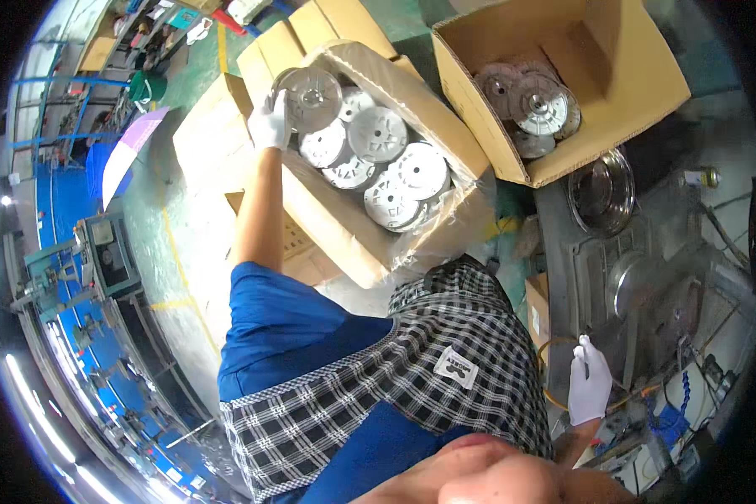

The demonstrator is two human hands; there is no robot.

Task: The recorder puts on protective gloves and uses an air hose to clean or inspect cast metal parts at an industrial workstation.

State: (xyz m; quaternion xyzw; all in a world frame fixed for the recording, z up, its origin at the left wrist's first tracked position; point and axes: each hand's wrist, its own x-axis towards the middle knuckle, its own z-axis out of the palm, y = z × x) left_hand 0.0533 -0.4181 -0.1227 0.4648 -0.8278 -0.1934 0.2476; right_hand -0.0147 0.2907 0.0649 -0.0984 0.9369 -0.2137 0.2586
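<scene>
My left hand point(269, 126), in a white glove, reaches to the far left end of a long open carton point(328, 189). Its fingers are closed on the left rim of a shiny round metal disc point(317, 102). Several more pale metal discs point(378, 134) with a small centre hole lie in loose stacks below and beside it. My right hand point(590, 386), also white-gloved, is at the lower right beside the dark machine bench point(563, 277). Its fingers are drawn together around something thin and dark that I cannot make out.
Right of the carton, another open cardboard box point(479, 134) holds several darker discs point(542, 105). A shiny metal ring point(601, 193) rests on the bench, near a round machine part point(634, 284). Hoses and cables point(680, 403) run at the lower right. An umbrella point(130, 155) stands at left.
</scene>
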